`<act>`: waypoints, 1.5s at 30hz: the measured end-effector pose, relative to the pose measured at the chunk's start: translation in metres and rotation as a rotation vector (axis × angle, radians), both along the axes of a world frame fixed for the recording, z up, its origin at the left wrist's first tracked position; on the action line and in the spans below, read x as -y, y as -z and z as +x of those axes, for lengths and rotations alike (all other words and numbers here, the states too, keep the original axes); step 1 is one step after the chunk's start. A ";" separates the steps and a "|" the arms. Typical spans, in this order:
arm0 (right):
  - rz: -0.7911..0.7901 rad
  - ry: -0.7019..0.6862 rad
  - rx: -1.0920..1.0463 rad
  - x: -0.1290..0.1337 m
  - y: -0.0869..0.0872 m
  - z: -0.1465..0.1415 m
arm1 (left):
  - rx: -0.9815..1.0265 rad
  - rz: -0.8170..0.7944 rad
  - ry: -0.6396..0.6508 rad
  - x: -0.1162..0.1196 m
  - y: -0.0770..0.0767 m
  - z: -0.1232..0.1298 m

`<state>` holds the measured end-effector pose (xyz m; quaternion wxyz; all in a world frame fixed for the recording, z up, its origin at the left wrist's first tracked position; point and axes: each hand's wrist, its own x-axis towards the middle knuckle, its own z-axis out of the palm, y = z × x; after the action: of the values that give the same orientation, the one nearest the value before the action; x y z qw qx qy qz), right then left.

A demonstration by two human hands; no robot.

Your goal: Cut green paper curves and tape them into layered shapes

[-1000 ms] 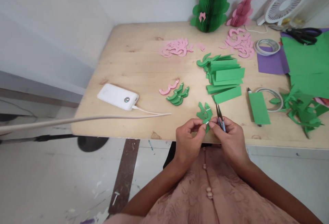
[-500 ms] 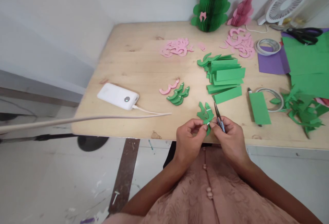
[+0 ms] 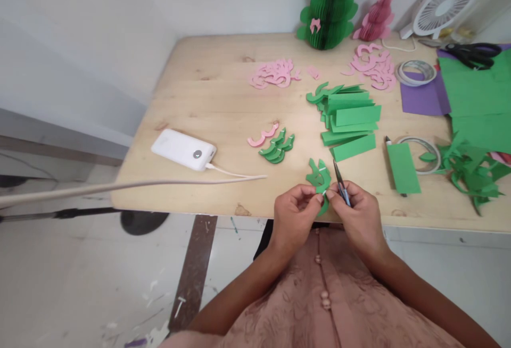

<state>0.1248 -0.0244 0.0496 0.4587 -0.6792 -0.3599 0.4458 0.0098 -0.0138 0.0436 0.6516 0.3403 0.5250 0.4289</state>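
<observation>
My left hand [image 3: 295, 215] is closed, thumb and forefinger pinching a curved green paper cut-out [image 3: 324, 179] that carries small white strips. Against the lower part of that cut-out, at one white strip, the thumb and fingertip of my right hand [image 3: 357, 215] press together. A slim pointed tool [image 3: 340, 180], dark at the tip and light blue lower down, lies in my right hand with its point away from me; its exact kind is unclear. Another green cut-out piece [image 3: 313, 177] lies just behind. Farther left sit several stacked green wavy cut-outs [image 3: 276, 148] with white strips and a pink wavy cut-out [image 3: 264, 136].
Folded green paper strips [image 3: 355, 116] lie ahead. At right are tape rolls [image 3: 417, 74], black-handled scissors [image 3: 475, 54] and green scraps [image 3: 475, 177]. Pink cut-outs [image 3: 275, 74], a green paper rabbit [image 3: 329, 13] and a fan [image 3: 445, 5] stand farther back. A white power bank [image 3: 179, 148] trails a cable.
The held green cut-out has tilted or shifted very slightly between my fingers. Both hands stay in nearly the same place.
</observation>
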 end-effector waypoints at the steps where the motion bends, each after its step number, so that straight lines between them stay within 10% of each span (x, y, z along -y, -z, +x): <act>1: -0.001 -0.001 0.002 0.000 0.001 0.000 | 0.001 -0.002 0.000 0.000 0.000 0.000; 45: 0.019 -0.023 -0.015 0.001 0.002 0.002 | 0.052 -0.054 -0.022 -0.004 -0.008 -0.002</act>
<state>0.1268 -0.0258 0.0477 0.4627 -0.6674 -0.3684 0.4525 0.0080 -0.0099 0.0516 0.6692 0.3054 0.5231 0.4305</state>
